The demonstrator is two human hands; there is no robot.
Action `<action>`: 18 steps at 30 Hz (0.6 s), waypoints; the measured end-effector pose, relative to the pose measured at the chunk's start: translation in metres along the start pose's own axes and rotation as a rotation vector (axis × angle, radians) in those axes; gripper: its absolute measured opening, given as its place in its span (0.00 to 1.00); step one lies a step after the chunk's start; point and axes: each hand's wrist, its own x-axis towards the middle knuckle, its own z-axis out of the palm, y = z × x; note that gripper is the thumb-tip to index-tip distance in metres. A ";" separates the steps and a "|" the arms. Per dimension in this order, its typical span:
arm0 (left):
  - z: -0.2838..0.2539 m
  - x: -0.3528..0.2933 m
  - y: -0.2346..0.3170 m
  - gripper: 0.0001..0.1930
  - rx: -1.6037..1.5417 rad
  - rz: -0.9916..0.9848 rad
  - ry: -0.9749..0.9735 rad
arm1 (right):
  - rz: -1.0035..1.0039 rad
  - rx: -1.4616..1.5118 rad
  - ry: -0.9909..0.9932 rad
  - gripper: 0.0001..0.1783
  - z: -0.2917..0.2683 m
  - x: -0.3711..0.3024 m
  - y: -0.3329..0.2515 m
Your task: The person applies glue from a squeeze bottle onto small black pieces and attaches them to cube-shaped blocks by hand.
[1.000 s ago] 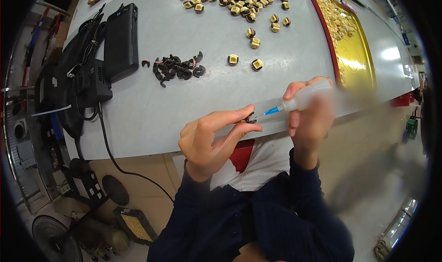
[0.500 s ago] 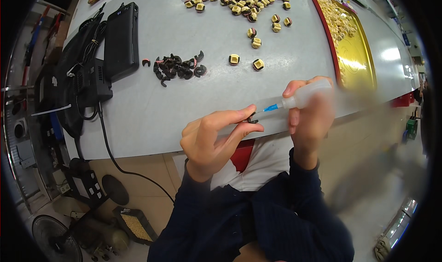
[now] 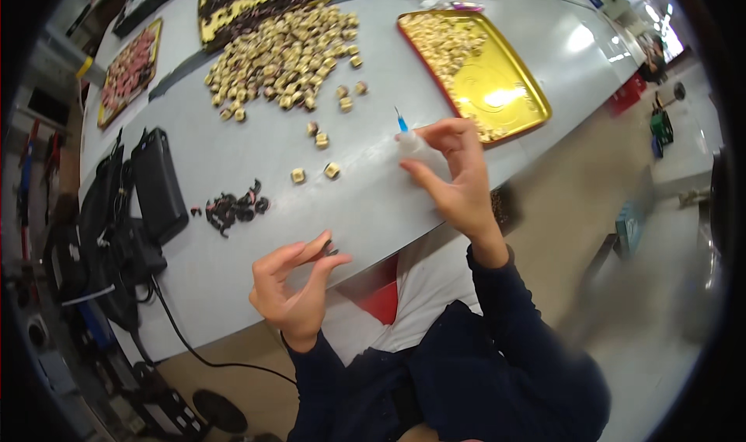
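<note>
Near the table's front edge, my left hand (image 3: 294,290) pinches a small black curved piece (image 3: 331,249) between thumb and fingertips. Farther right, my right hand (image 3: 460,179) is closed around a translucent white squeeze bottle (image 3: 418,148). Its blue needle tip (image 3: 402,123) points away from me, apart from the black piece. A small heap of similar black curved pieces (image 3: 233,211) lies beyond my left hand. Two cream-and-dark cube-like pieces (image 3: 332,171) sit on the table between the heap and the bottle.
A big pile of cream-and-dark pieces (image 3: 284,57) covers the far middle. Behind my right hand lies a gold tray (image 3: 497,76) with a red edge and small cream parts. Black devices and cables (image 3: 159,185) occupy the left side; trays of pink (image 3: 130,73) and dark pieces (image 3: 256,6) lie farther back.
My right hand has drawn the bottle away from the black piece, toward the gold tray, and its tip now points away from me. The left hand still pinches the piece. The view has turned.
</note>
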 end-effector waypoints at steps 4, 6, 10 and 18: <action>0.001 -0.002 -0.001 0.20 -0.009 -0.014 -0.034 | 0.096 -0.082 -0.066 0.19 -0.008 0.000 -0.004; 0.001 -0.001 -0.001 0.21 -0.003 -0.029 -0.040 | 0.007 -0.131 -0.063 0.18 -0.014 0.004 -0.013; -0.002 0.000 0.000 0.20 0.006 -0.027 -0.013 | 0.032 -0.406 0.121 0.10 -0.054 0.016 -0.025; -0.004 0.002 -0.002 0.20 0.077 0.028 -0.046 | 0.141 -0.562 -0.175 0.11 -0.103 0.045 0.014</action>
